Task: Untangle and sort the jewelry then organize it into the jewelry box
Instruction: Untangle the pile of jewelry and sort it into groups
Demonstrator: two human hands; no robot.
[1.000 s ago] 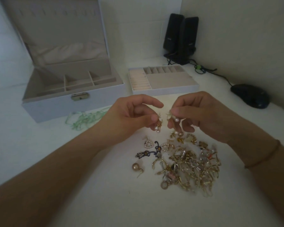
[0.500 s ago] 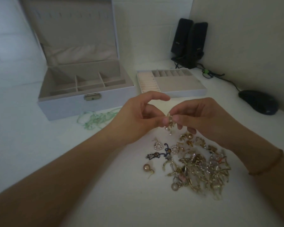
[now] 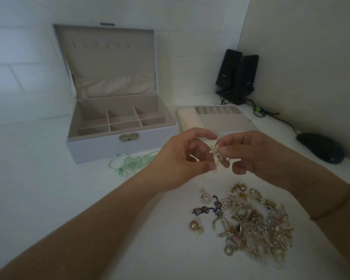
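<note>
- Left hand (image 3: 178, 158) and right hand (image 3: 257, 156): both pinch one small pearl-and-gold earring piece (image 3: 216, 157).
- Jewelry pile (image 3: 251, 221): tangled gold, pearl pieces on counter (image 3: 49, 199).
- Jewelry box (image 3: 119, 122): open, compartments bare.

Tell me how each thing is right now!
Jewelry box: lid open, compartments empty.
Removable tray: out of the box, on the table.
Pearl earring: pinched between both hands.
Left hand: grip shut on earring.
Right hand: grip shut on earring.
Jewelry pile: tangled.
Green necklace: bunched beside box.
</note>
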